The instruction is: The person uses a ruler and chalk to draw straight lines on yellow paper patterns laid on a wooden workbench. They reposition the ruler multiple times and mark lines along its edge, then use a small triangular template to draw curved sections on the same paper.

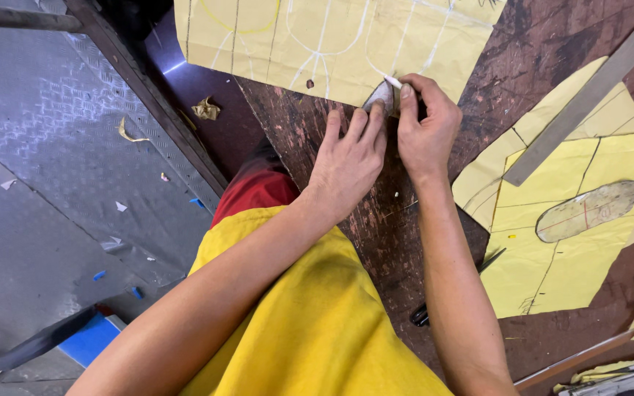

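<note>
A yellow sheet [332, 44] marked with white and yellow curved lines lies at the far side of a worn brown table [376, 220]. My left hand [348, 160] presses a small grey template piece [380, 95] flat against the sheet's near edge with its fingertips. My right hand [425, 125] pinches a short white chalk [392, 81] at the top of that template piece. Both forearms reach forward over my yellow clothing.
More yellow sheets [574, 242] with drawn lines lie at the right, with an oval grey template [588, 211] on them. A long metal ruler [588, 95] runs diagonally at upper right. Black scissors [423, 314] show under my right forearm. Scraps litter the grey metal floor [38, 183].
</note>
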